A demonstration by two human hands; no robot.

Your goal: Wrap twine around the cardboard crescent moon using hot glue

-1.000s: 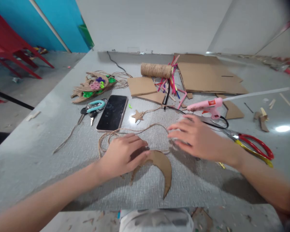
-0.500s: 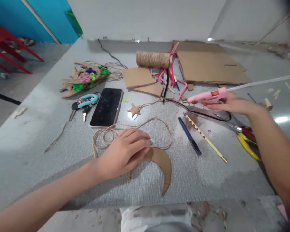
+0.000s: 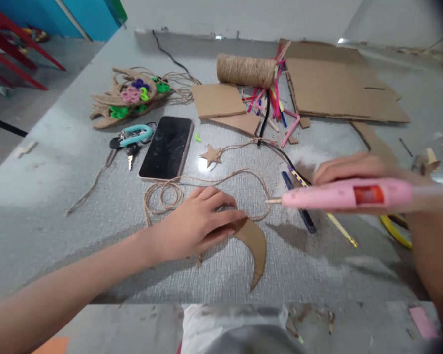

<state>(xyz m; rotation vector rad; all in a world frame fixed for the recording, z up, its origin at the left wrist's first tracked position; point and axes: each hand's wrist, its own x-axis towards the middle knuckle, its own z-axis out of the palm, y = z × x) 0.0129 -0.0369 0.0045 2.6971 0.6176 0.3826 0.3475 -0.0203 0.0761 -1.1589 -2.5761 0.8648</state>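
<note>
My right hand (image 3: 349, 169), partly blurred, is wrapped round a pink hot glue gun (image 3: 321, 194) with a glue stick out of its back. Its nozzle points left, above the table near a loop of twine. My left hand (image 3: 203, 223) lies over a brown cardboard crescent (image 3: 256, 253), fingers bent and pressing it to the table; its left part is mostly hidden under the hand. Coiled twine (image 3: 162, 196) runs beside that hand. A small cardboard star (image 3: 211, 156) on a string lies beyond it. Below the glue gun are a dark blue cutter (image 3: 307, 221) and a yellow pencil (image 3: 341, 228).
A phone (image 3: 167, 147), keys with a turquoise coil (image 3: 136, 135) and a driftwood piece with fuzzy flowers (image 3: 129, 96) are on the left. Farther back lie a twine spool (image 3: 245, 70), cardboard sheets (image 3: 339, 83) and coloured pipe cleaners (image 3: 278, 98). Yellow handles (image 3: 395, 233) show at right.
My right hand has brought the glue gun nearer and toward the crescent. My left hand stays on the crescent. The view has shifted slightly.
</note>
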